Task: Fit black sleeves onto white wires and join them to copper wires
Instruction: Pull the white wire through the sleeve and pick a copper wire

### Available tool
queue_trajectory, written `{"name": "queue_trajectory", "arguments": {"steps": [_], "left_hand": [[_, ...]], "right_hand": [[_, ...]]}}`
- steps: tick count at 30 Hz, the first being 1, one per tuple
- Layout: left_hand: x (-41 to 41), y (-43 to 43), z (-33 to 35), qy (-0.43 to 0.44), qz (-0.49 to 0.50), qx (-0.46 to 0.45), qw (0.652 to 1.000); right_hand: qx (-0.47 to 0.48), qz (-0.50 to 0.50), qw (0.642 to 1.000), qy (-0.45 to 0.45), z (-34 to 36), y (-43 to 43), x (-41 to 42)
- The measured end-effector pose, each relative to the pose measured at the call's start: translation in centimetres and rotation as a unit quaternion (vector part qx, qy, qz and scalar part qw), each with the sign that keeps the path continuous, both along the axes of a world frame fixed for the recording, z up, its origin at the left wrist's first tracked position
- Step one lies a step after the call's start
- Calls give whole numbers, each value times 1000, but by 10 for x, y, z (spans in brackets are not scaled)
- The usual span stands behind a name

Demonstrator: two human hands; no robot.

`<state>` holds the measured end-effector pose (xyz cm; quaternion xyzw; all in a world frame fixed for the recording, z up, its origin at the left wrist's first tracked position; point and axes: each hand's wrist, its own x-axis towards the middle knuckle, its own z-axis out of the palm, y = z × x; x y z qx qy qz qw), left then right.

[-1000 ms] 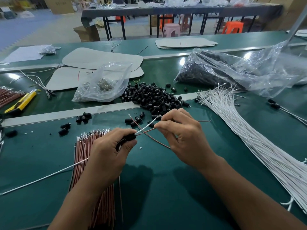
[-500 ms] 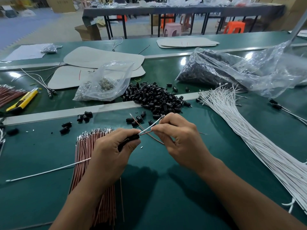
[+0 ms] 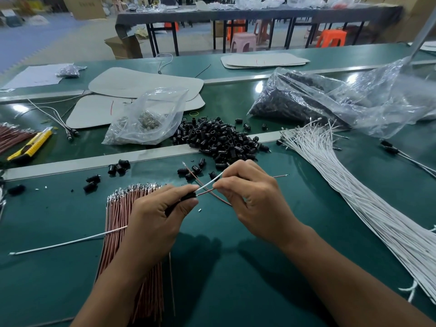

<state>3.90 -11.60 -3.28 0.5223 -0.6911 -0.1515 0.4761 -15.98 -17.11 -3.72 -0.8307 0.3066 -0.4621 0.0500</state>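
Black sleeve [image 3: 188, 196], half hidden, pinched by left fingers [image 3: 182, 189]; right fingers [image 3: 227, 185] pinch white wire [image 3: 210, 182].

Long green-topped workbenches [image 3: 236, 291] run across the view in rows, each edged by a pale metal strip [image 3: 70, 165], and their glossy surface throws back bright glare from lighting above. Beyond them a long dark table [image 3: 259, 16] on black legs stands on a grey floor [image 3: 59, 50] that turns bluish toward the left, with orange plastic stools [image 3: 331, 37] and a pink stool [image 3: 243, 42] beneath it. An open cardboard box [image 3: 122, 47] sits by the table's left end, and a larger carton [image 3: 83, 7] stands farther back.
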Motion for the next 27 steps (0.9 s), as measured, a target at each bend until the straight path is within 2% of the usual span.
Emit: {"name": "queue_trajectory", "arguments": {"steps": [7,10,16,20,23,27], "left_hand": [[-2,2,-2,21,-30,43,998],[-1,2,-2,13,-30,41,999],[1,2,-1,-53,-56,47,996],[4,5,-1,-69,-67,72,993],[2,5,-3,-28,-52,96,994],[-1,6,-4,-4,-29,55,998]], "right_hand": [[-8,-14,1000,-11,4,4,0],[-15,-13,999,31,5,4,-1],[-119,-33,986,115,13,7,2],[-58,6,987,147,10,8,3],[22,40,993,110,6,7,3],[90,74,991,69,1,6,4]]}}
